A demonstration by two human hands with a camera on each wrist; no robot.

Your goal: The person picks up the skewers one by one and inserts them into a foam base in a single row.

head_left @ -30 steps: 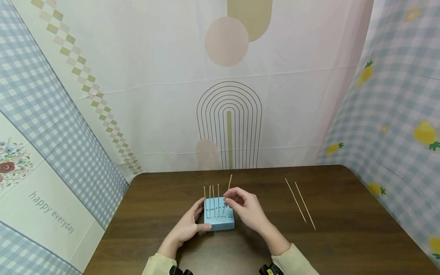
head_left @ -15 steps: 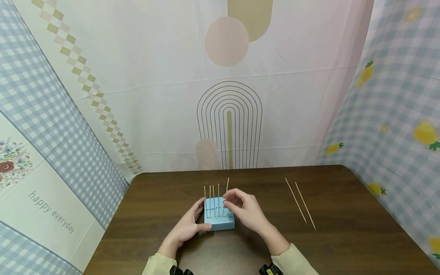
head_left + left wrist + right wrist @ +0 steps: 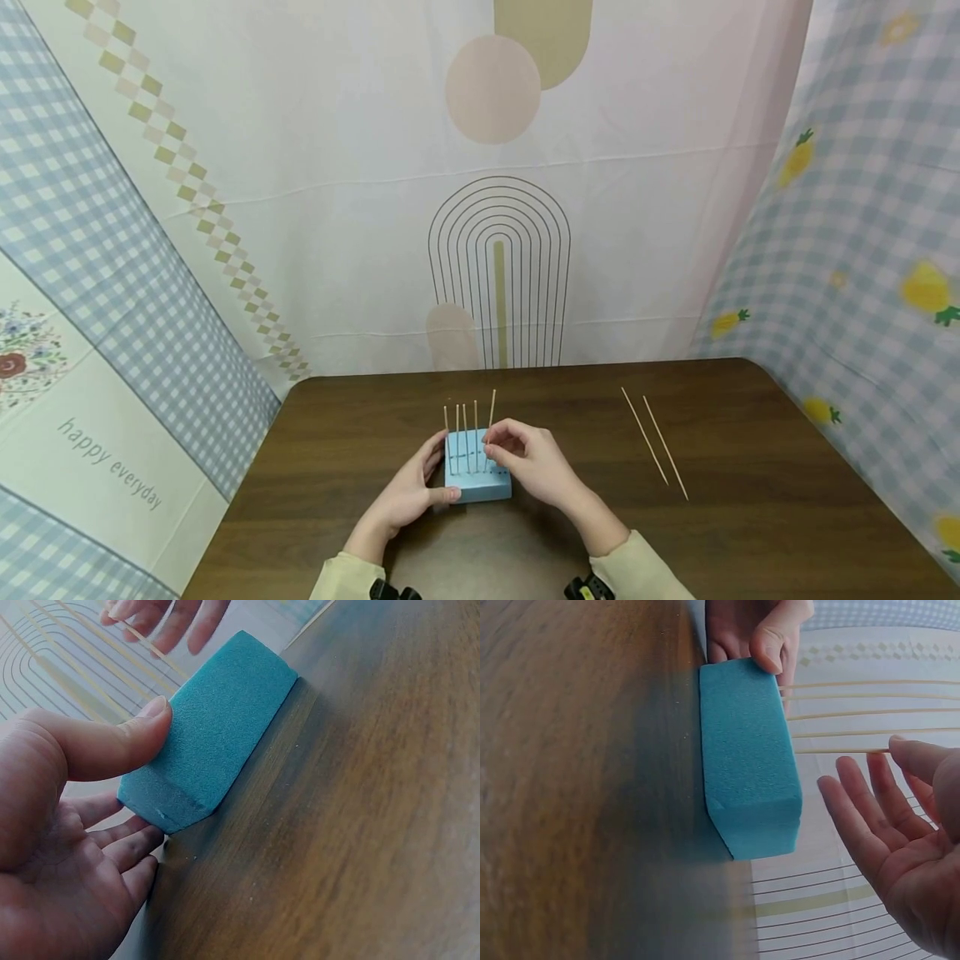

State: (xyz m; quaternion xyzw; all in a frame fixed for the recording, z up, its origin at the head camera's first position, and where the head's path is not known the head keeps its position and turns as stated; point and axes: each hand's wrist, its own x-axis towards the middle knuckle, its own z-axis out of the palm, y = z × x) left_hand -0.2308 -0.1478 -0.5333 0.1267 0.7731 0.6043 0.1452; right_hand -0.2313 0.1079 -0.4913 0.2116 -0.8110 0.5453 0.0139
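A blue foam block [image 3: 483, 490] with rows of small holes lies on the table, several thin sticks standing upright in its left part. My left hand [image 3: 408, 493] grips the block's left side; in the left wrist view its thumb presses the front face of the block [image 3: 225, 712]. Between thumb and fingertip, my right hand [image 3: 536, 462] pinches another thin stick [image 3: 492, 407], which leans slightly right. In the right wrist view the lower end of that stick [image 3: 840, 751] meets the block's top face, while the other fingers of the right hand [image 3: 907, 840] are spread.
Two loose sticks, one [image 3: 645, 437] beside the other [image 3: 666, 448], lie on the brown wooden table [image 3: 750, 517] to the right. Behind the table hangs a patterned cloth [image 3: 360, 250], with checked cloths at both sides.
The pinched stick has become more upright, its top shifting left. My right hand has moved slightly left and down with it; my left hand and the block have stayed put.
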